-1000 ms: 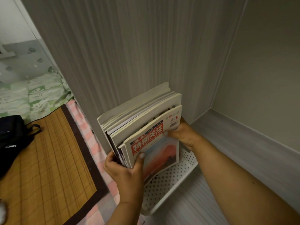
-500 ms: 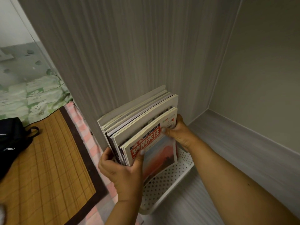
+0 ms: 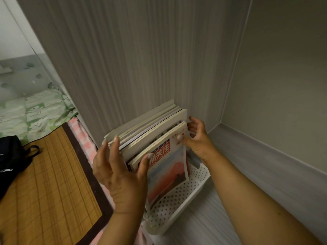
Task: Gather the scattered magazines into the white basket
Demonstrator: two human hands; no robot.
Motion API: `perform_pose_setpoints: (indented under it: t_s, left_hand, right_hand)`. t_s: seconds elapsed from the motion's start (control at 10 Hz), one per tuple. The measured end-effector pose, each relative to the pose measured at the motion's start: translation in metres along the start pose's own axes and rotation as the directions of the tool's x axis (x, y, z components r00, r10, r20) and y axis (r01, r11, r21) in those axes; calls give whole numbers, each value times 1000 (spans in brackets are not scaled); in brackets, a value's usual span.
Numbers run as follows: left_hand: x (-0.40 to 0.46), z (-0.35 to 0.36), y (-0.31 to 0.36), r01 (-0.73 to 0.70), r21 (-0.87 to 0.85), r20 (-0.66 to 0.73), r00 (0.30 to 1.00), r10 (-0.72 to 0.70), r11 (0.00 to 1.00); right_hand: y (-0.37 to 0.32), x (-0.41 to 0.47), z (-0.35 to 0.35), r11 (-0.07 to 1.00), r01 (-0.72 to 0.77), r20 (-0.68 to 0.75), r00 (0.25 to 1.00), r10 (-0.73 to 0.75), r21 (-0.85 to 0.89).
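Magazines (image 3: 150, 131): upright in white basket (image 3: 178, 206), shelf's back-left corner. Left hand (image 3: 122, 175) fingers straight, steadying the stack; right hand (image 3: 198, 140) pinches front cover (image 3: 168, 167), probably squaring it

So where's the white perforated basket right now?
In the head view, the white perforated plastic basket sits low at centre on the grey shelf floor, against the wood-grain side panel, holding the upright magazines.
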State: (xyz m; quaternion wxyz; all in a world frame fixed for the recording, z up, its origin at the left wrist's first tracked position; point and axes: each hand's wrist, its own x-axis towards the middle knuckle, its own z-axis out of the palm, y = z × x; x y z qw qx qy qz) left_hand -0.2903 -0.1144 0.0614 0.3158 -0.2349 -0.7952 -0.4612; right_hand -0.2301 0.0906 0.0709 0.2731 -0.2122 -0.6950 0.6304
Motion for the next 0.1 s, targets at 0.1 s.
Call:
perform_pose_setpoints:
  t_s: [0.1]
  left_hand:
    - [9,-5,5,-142,107,60,989,136,984]
  right_hand:
    - [-4,-3,-10,998,58,-64,996,-57,7]
